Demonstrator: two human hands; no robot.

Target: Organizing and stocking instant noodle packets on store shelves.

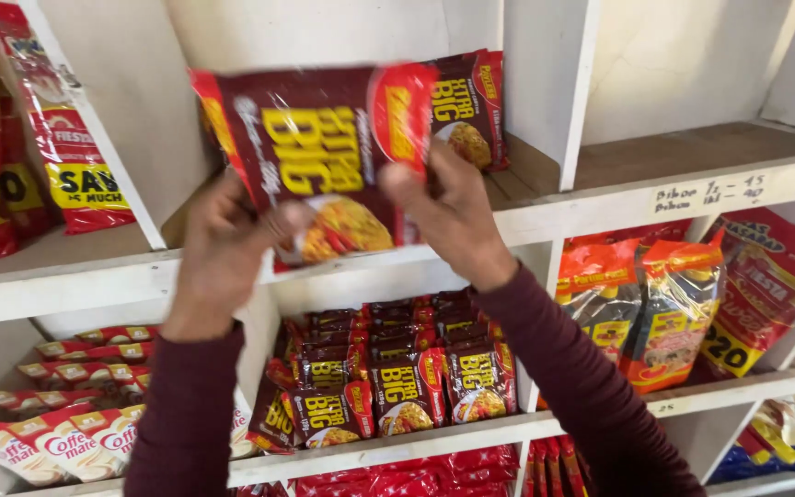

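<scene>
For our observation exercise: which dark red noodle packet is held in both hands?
The packet raised before the upper shelf, gripped by the left hand and right hand; the others sit on shelves.

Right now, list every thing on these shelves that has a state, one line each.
Dark red noodle packet: sealed, held up by both hands.
Left hand: fingers gripping the packet's lower left edge.
Right hand: fingers gripping its lower right edge.
Noodle packets below: sealed, standing in rows.
Pasta bags: sealed, upright.

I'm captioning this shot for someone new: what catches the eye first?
A dark red noodle packet held up by both hands, left hand and right hand, before the upper white shelf. Below them, rows of matching packets fill the middle compartment.
</scene>
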